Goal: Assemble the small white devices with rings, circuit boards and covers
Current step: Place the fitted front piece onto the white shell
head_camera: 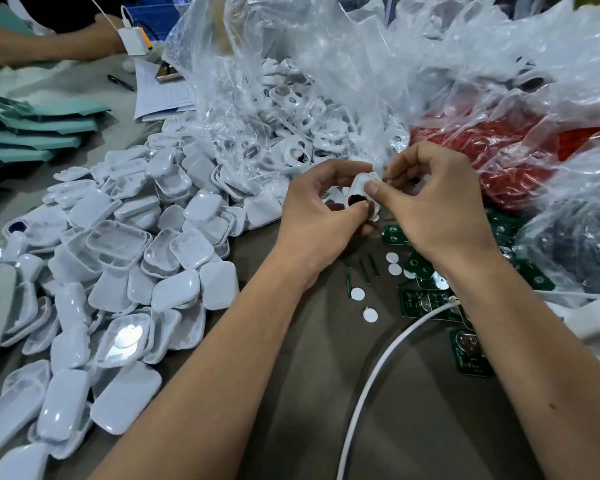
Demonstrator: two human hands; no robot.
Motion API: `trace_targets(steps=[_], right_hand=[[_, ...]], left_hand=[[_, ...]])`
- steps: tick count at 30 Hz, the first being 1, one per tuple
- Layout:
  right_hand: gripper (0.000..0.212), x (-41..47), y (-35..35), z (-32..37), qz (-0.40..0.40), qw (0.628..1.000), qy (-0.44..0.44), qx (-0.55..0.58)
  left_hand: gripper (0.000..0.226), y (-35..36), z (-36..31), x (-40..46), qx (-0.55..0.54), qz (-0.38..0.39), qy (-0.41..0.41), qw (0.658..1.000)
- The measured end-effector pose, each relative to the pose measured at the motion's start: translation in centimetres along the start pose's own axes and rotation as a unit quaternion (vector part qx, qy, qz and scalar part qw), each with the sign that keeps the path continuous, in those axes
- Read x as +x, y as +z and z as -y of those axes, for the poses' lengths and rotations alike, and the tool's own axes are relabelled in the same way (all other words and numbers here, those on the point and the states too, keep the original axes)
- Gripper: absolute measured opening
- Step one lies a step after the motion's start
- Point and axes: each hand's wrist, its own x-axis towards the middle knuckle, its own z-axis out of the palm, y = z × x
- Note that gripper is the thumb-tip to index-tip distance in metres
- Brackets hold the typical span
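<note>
Glossy white plastic covers (pixel 125 258) — rounded rectangles, some dished side up — lie heaped across the left of the grey-brown table (pixel 291 393). Above the table's middle, both hands hold one small white device shell (pixel 362 192), tilted, with a dark round opening showing red at its lower end. The left hand (pixel 314 216) curls round the shell's left and lower edge; the right hand (pixel 433 206) pinches its upper right, thumb flat on the white face. A crinkled clear plastic bag (pixel 274 109) behind spills white frames with oval holes; another clear bag (pixel 506 157) holds a mass of red parts. Green circuit boards (pixel 423 303) and small white discs (pixel 370 314) lie scattered beneath the right wrist, beside a smooth white cable (pixel 368 382).
</note>
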Motion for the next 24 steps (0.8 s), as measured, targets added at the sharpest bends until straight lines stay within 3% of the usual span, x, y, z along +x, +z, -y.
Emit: trace_targets(steps=[6, 15, 24], right_hand=[[0.016, 0.4, -0.7, -0.5, 0.099, 0.965, 0.120, 0.212], [0.017, 0.3, -1.0, -0.4, 0.136, 0.950, 0.141, 0.245], [0.014, 0.3, -1.1, -0.4, 0.147, 0.978, 0.104, 0.103]], left_hand=[[0.038, -0.8, -0.3, 0.2, -0.014, 0.062, -0.004, 0.998], [0.040, -1.0, -0.6, 0.2, -0.015, 0.077, 0.001, 0.997], [0.031, -1.6, -1.0, 0.4, 0.066, 0.084, -0.050, 0.993]])
